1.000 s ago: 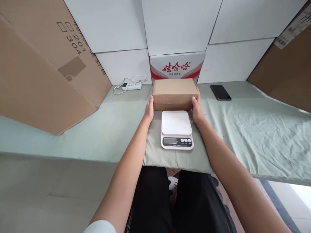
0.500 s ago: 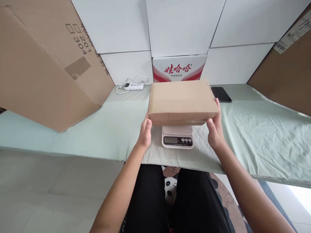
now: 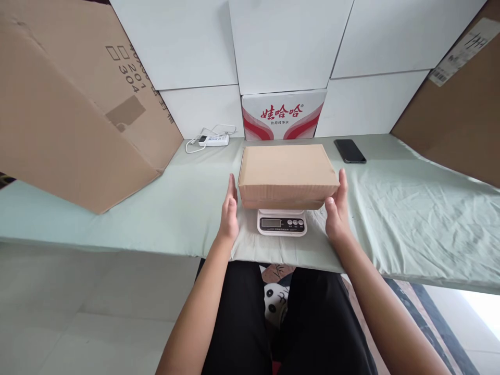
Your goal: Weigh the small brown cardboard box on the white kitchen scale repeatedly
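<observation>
A plain brown cardboard box (image 3: 287, 172) lies flat on a white digital kitchen scale (image 3: 282, 224), hiding the scale's platform; only the display and buttons show. My left hand (image 3: 228, 212) stands flat with fingers straight, just off the box's left end, with a narrow gap between them. Fingers extended, my right hand (image 3: 336, 211) is against the box's right front corner. Neither hand is wrapped around the box.
The scale sits on a pale green cloth over the table (image 3: 410, 208). A black phone (image 3: 349, 150) lies at the back right, a white power strip (image 3: 213, 139) at the back left. A red-and-white carton (image 3: 282, 114) stands behind. Large cardboard sheets (image 3: 70, 104) lean at both sides.
The box was lifted from the cloth behind the scale, carried toward me and set down on the scale. My hands have loosened from its ends.
</observation>
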Available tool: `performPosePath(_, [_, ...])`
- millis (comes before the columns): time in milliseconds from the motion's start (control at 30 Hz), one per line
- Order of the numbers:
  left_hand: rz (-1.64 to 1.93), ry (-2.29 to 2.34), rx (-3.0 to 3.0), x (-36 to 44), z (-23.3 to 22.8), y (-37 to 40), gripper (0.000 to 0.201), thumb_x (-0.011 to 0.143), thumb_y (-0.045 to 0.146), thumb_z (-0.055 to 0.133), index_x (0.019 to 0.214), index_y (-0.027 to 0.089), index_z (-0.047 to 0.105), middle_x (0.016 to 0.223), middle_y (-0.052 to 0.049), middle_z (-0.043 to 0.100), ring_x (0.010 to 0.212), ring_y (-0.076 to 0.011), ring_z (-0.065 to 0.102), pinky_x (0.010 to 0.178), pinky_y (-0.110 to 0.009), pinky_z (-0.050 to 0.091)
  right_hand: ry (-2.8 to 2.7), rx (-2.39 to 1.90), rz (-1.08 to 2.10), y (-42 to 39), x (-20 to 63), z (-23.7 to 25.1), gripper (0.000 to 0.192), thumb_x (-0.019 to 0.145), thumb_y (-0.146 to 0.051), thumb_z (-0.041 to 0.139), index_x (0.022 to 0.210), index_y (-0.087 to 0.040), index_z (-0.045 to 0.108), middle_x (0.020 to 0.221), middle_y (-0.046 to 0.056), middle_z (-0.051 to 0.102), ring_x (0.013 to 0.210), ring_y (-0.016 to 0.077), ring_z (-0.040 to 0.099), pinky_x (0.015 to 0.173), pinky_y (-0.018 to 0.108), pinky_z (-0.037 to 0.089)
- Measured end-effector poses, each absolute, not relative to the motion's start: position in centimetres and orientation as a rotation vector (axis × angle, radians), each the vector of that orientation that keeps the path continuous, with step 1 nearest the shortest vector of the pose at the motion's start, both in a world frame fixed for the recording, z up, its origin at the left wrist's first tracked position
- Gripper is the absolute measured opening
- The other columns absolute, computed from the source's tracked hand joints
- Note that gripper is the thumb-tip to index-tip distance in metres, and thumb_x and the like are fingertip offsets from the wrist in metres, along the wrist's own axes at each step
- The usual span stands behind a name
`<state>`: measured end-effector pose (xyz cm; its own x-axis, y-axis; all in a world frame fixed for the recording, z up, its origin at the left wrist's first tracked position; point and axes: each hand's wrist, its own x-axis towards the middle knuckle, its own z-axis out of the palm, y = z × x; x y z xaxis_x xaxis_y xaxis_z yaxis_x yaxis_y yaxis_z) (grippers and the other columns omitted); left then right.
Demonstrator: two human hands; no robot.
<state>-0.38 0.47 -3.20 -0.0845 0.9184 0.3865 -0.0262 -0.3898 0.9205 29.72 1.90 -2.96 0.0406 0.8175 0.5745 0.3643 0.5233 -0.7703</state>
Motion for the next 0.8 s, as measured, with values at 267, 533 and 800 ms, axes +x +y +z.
performPosePath(267, [1.550,0.934,1.484,-0.3,-2.9,0.4,0.085,0.103,0.085,0.035,0.169,0.033,0.050,0.181,-0.006,0.047,0.177,-0.0329,0.027,0.145,-0.052,0.026,-1.555,-1.010,0.576,1.3,29.4,-2.0,0.077,0.106,-0.075,0.044,0.177,-0.046,0.028,0.189,-0.001,0.033,0.175,0.0377,0.033,0.141,0.068,0.034])
performPosePath(533, [1.510,0.859,1.541,0.6,2.1,7.8,0.086,0.097,0.091,0.047,0.157,0.031,0.063,0.172,-0.007,0.060,0.175,-0.0359,0.032,0.143,-0.052,0.030,-1.514,-0.867,0.415,10.3,30.0,2.0,0.075,0.099,-0.086,0.044,0.168,-0.056,0.035,0.176,-0.002,0.047,0.166,0.0434,0.044,0.131,0.075,0.043])
performPosePath(800, [1.464,1.008,1.380,1.2,-2.5,14.8,0.088,0.091,0.094,0.054,0.146,0.027,0.070,0.171,-0.010,0.061,0.169,-0.0386,0.044,0.142,-0.055,0.031,-1.430,-0.981,0.613,15.9,28.0,-2.8,0.084,0.094,-0.079,0.055,0.162,-0.033,0.040,0.172,0.011,0.049,0.161,0.0381,0.046,0.138,0.068,0.032])
